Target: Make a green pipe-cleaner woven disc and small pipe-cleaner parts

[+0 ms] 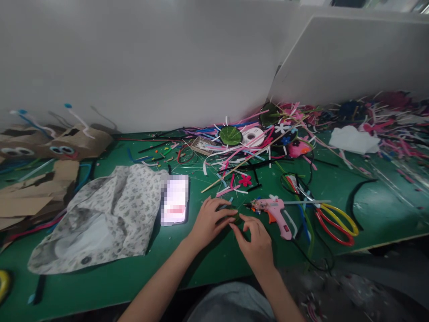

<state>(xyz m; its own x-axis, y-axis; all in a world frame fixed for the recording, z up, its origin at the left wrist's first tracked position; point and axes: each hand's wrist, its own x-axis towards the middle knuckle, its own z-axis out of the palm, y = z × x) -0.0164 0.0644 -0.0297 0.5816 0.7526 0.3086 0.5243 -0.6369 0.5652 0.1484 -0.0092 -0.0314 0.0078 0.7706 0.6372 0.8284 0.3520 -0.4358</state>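
My left hand (214,218) and my right hand (255,239) meet over the green table, fingertips pinched together. Between them is a small green piece (236,217), mostly covered by the fingers, so its kind is unclear. Just right of my hands lies a pink glue gun (279,217) with an orange trigger, its nozzle pointing left toward my fingers. A pair of scissors (338,223) with red and yellow handles lies beyond it. Behind my hands are a pink felt flower (245,180) and a thin wooden stick (219,180).
Left of my hands lie a phone (177,199) with a lit screen and a patterned cloth (124,210). Cardboard figures (82,141) with eyes stand at the far left. Pipe cleaners, a round green leaf piece (231,135) and a white ribbon roll (254,137) crowd the back. White tissue (354,139) lies right.
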